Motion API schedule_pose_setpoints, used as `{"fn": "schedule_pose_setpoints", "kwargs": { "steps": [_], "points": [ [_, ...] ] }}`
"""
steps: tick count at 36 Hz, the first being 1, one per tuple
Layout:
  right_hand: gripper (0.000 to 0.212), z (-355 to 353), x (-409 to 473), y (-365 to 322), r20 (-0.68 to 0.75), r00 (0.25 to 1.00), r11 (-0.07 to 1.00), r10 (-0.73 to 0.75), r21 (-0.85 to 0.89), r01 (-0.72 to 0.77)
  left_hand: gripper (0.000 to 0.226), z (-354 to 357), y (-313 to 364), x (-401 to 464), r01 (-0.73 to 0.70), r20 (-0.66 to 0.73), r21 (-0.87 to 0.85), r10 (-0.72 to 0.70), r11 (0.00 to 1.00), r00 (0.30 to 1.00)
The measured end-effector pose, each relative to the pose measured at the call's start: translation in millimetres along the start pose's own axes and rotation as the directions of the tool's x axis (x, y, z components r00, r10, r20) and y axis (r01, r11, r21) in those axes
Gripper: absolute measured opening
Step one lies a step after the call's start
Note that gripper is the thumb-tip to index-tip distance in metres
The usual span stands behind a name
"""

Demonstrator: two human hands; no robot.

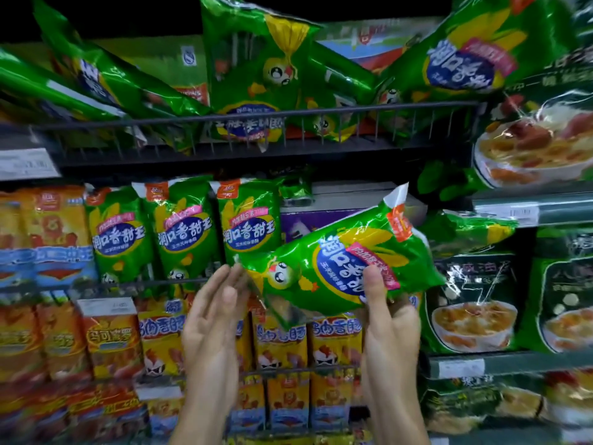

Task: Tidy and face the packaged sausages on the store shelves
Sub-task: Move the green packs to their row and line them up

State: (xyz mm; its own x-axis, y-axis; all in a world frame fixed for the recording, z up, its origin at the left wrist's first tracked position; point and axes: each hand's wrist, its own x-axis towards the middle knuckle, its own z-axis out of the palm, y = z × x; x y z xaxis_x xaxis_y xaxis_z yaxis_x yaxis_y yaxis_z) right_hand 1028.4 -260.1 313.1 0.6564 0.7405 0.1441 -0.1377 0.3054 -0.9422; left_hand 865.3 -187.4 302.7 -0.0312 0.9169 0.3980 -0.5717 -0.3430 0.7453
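Observation:
A green corn-sausage pack (324,261) is tilted in front of the middle shelf, its orange-tagged top pointing up and right. My right hand (386,319) grips it from below, thumb pressed on the blue label. My left hand (213,316) is raised beside the pack's lower left end, fingers straight, fingertips at or just touching its edge. Three matching green packs (183,229) stand upright in a row on the middle shelf behind a wire rail. More green packs (253,72) lie jumbled and leaning on the top shelf.
Orange and yellow sausage packs (282,342) fill the lower shelves and the left side. Dark green packs with a bowl picture (475,303) stand at right. A gap with a purple box (308,220) sits behind the held pack. Price tags (24,163) line the shelf edges.

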Motion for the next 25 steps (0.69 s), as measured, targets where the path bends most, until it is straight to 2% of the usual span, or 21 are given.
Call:
{"fn": "schedule_pose_setpoints", "kwargs": {
  "steps": [1,3,7,10,13,18,21,25],
  "points": [
    [0.058,-0.4,7.4,-6.3,-0.030,0.998,0.994,-0.061,0.085,0.063,0.060,-6.8,4.4,5.1,-0.024,0.030,0.088,0.022,0.996,0.999],
    [0.057,-5.7,18.1,-14.7,-0.109,0.984,0.989,-0.144,-0.045,0.140,0.047,-7.6,10.4,12.5,-0.129,0.114,0.279,0.101,0.952,0.988],
    [0.052,-3.3,21.0,-12.3,-0.025,0.968,0.968,-0.248,-0.042,0.247,0.037,-2.2,13.7,20.1,-0.230,0.311,0.389,0.107,0.892,0.944],
    [0.042,-0.4,23.1,-20.9,0.002,0.962,0.960,-0.274,-0.059,0.273,0.043,5.8,13.1,24.3,-0.222,0.439,0.451,0.001,0.864,0.899],
    [0.032,2.7,24.6,-26.5,0.064,0.926,0.926,-0.372,-0.041,0.375,0.052,11.4,6.2,29.2,-0.169,0.496,0.517,-0.133,0.839,0.858],
    [0.034,8.1,29.2,-32.8,0.110,0.907,0.907,-0.407,-0.069,0.415,0.058,13.5,4.1,40.5,-0.126,0.563,0.543,-0.249,0.830,0.788],
    [0.034,12.7,34.5,-33.0,0.092,0.896,0.899,-0.435,-0.019,0.438,0.059,20.1,1.2,43.0,-0.160,0.552,0.517,-0.184,0.841,0.813],
    [0.045,20.0,41.6,-36.4,0.074,0.885,0.888,-0.460,0.075,0.455,0.048,34.3,-4.8,40.4,-0.265,0.460,0.422,0.047,0.867,0.886]
  ]
}}
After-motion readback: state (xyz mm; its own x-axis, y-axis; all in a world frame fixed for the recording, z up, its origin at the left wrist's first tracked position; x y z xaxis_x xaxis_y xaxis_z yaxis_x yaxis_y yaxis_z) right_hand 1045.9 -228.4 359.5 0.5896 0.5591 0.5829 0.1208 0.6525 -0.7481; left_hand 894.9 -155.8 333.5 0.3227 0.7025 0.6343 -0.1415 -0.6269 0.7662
